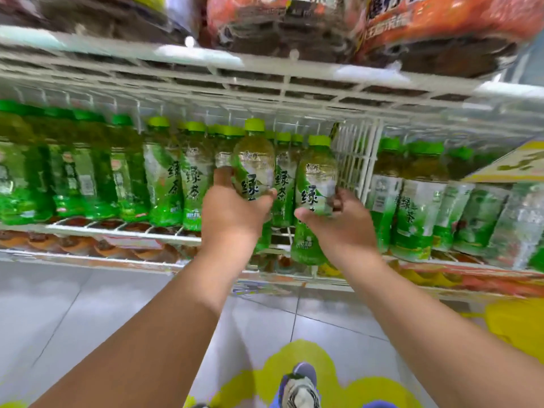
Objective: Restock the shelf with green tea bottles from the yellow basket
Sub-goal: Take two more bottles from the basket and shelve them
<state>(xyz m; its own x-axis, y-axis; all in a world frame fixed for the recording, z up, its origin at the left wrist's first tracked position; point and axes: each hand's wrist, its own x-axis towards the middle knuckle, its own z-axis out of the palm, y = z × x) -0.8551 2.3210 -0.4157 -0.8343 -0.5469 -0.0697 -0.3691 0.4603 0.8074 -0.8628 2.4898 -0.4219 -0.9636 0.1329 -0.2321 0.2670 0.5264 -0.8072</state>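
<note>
Mid-frame, left hand (232, 207) & right hand (338, 222) each clasp a clear plastic green-capped tea bottle (254, 160) (316, 184) mid-body: full, likely heavy, slick, so grip the waist.

In front of me stands a white wire rack (282, 81), its upper tier (206, 58) loaded with orange and dark snack bags (435, 28) and a lower tier (88, 245) showing blurred brownish packs. Under my feet the floor is pale grey tile (73, 304) with thin dark joints, broken by bright yellow floor markings (300, 357) near my shoe (300, 387). The light is even and bright, and a yellow sign (512, 163) juts in at the right.
</note>
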